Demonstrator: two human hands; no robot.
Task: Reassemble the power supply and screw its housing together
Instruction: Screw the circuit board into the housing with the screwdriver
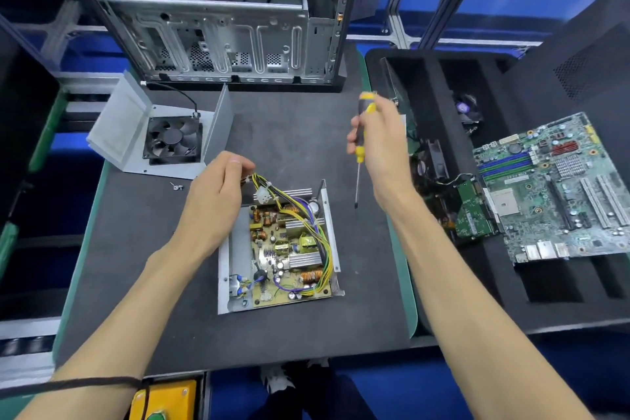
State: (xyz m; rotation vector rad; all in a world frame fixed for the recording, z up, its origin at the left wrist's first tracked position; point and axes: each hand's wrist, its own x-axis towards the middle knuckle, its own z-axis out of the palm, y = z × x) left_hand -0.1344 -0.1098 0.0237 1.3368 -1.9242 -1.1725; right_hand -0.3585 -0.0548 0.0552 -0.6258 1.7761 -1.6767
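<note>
Two bare hands are at work. The right hand [378,140] grips a yellow-and-black screwdriver [360,143], tip down. The left hand [218,191] pinches the yellow wire bundle [272,187] of the open grey metal power supply box [278,249] on the dark mat [289,126].

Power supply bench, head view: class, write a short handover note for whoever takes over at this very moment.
Left hand pinches the yellow-and-black cable bundle at the far end of the open grey metal power supply base.
Right hand grips the yellow-and-black screwdriver, tip above the mat, not on a screw.
Grey metal cover with black fan lies apart, far left; small loose screws beside it.
Done: circuit board sits in the base.
Left: tuck the cables, fit the cover, drive the screws.
</note>
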